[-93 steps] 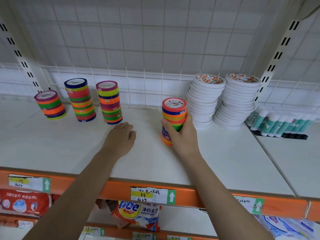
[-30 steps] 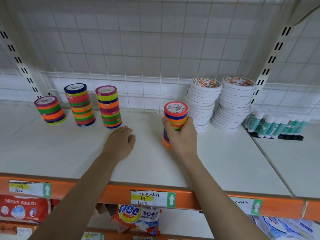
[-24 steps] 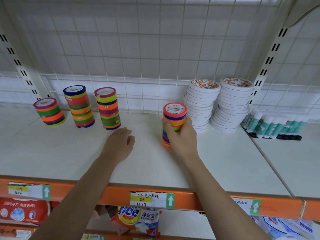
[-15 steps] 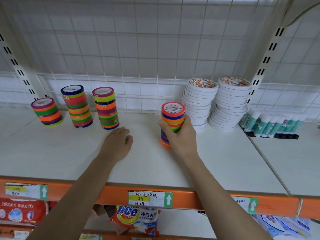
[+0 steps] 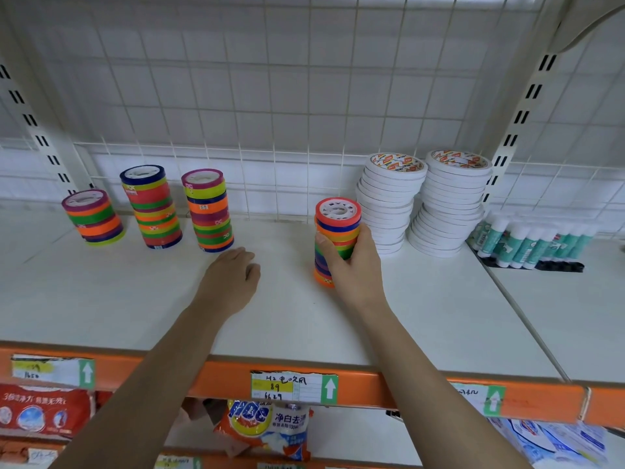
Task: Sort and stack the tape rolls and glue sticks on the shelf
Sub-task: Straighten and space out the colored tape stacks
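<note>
My right hand (image 5: 351,265) grips a stack of coloured tape rolls (image 5: 334,228) standing on the white shelf (image 5: 135,299) near the middle. My left hand (image 5: 230,279) rests palm down on the shelf, fingers loosely curled, holding nothing. Three more coloured tape stacks stand at the back left: a short one (image 5: 93,218), a taller one (image 5: 150,208) and another (image 5: 208,211). Two leaning stacks of white tape rolls (image 5: 389,201) (image 5: 451,204) stand just right of the held stack. Green-and-white glue sticks (image 5: 531,242) lie in a row at the far right.
A wire grid (image 5: 270,96) backs the shelf. Slotted uprights stand at the left (image 5: 37,130) and right (image 5: 521,113). The orange front rail (image 5: 220,377) carries price labels. Packaged goods (image 5: 267,428) hang on the shelf below.
The hands and the gripped stack keep their places on the shelf; only the camera view has shifted slightly.
</note>
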`<state>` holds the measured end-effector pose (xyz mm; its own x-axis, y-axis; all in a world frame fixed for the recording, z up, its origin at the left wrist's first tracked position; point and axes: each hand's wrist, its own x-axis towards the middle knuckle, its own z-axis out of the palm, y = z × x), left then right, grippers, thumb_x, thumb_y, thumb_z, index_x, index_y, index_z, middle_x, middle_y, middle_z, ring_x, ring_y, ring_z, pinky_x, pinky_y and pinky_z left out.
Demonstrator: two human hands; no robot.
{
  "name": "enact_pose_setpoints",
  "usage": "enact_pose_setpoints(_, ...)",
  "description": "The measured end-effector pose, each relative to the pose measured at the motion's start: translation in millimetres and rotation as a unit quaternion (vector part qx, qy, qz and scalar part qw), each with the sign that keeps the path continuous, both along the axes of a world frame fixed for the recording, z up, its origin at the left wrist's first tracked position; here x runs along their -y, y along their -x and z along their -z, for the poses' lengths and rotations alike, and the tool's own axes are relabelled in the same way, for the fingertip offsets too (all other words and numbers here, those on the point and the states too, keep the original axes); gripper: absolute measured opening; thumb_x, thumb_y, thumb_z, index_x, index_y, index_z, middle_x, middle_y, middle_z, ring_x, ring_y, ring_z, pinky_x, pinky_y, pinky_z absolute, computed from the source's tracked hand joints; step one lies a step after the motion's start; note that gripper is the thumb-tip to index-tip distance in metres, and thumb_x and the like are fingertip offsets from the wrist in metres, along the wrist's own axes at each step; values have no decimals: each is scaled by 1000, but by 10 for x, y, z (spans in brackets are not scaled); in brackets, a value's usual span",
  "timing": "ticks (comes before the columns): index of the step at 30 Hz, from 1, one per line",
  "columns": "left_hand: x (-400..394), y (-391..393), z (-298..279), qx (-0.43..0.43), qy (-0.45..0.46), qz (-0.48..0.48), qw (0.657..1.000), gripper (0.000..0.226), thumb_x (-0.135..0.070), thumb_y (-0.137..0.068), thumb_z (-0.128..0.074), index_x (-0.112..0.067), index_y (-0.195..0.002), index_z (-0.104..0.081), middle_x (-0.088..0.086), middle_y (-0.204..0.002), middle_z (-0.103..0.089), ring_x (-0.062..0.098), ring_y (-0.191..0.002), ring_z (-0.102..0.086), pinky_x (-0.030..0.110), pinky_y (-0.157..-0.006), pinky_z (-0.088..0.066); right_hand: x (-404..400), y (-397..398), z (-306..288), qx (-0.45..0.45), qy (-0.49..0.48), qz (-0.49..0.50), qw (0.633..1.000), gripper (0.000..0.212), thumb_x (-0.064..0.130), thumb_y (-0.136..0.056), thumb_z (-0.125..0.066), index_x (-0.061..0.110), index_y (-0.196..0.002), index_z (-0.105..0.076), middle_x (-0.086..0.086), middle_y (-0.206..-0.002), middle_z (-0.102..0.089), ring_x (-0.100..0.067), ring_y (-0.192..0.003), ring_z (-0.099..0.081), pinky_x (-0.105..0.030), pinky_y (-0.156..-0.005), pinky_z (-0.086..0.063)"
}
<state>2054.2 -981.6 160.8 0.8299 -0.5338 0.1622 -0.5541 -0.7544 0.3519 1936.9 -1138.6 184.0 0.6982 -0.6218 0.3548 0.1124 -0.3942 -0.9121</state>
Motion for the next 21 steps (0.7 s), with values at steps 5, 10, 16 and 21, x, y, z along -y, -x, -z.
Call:
enact_pose_setpoints(5, -1, 18, -16, 5, 3, 4, 1000, 40, -20, -99, -37, -4, -134, -46, 10, -140, -45, 22, -131, -37, 27, -107, -27, 12, -5, -3, -8, -14, -13, 1000, 56, 33, -85, -65, 18, -134, -42, 5, -123, -56, -11, -111, -54, -28, -96, -47)
enact_pose_setpoints(10, 0, 20, -19, 4, 2, 4, 1000, 40, -21, -99, -37, -4, -134, -45, 10, -139, -46, 22, -130, -38, 27, -106, -28, 37, 17, -26, -18, -19, -8, 1000, 48, 34, -83, -68, 23, -123, -44, 12, -114, -54, -6, -102, -54, -22, -89, -46)
enact_pose_setpoints(16, -6, 27, -24, 3, 1, 5, 1000, 41, -21, -99, -37, -4, -135, -45, 10, -141, -44, 22, -131, -37, 27, -107, -27, 13, 28, 13, -14, -26, -2, 1000, 62, 34, -73, -77, 21, -125, -44, 11, -113, -56, -4, -98, -56, -7, -76, -46)
enact_pose_setpoints(21, -4, 37, -33, 2, 1, 4, 1000, 40, -21, -99, -36, -4, -135, -44, 10, -141, -43, 22, -132, -36, 27, -107, -26, 22, 15, 37, -19, 1, 6, 1000, 58, 31, -78, -74, 18, -126, -46, 11, -110, -56, -3, -95, -54, -5, -75, -42)
